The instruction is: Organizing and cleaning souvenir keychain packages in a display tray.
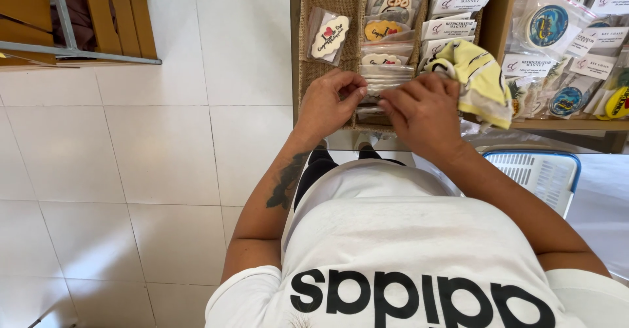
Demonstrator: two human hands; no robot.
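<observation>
Wooden bench (78,20): slatted, on a grey metal frame, at the far left over the white tiled floor (164,144).
Burlap-lined display shelf (327,0): its near edge runs just past my knuckles; rows of packets lie on it.
Lone packet (327,36): a clear sleeve with a cream oval magnet bearing a red heart, on the burlap near the shelf's left edge, apart from the rest.
My left hand (331,102): at the shelf's near edge, fingers curled, thumb and fingertips pinched together on the left end of a clear plastic packet (380,82) in the nearest row.
Clear plastic packet: flat on the near edge of the shelf, between both my hands, at the bottom of a column of bagged magnets (386,30).
My right hand (426,108): just right of the packet, fingertips pressed to its right end; a crumpled yellow cloth with dark stripes (478,72) is bunched against the back of this hand, and I cannot tell which fingers pin it.
Right section of the shelf: round blue-and-yellow medallions in clear bags (547,26) with white header cards.
Blue-rimmed white plastic basket (540,171): below the shelf's near edge, beside my right forearm.
</observation>
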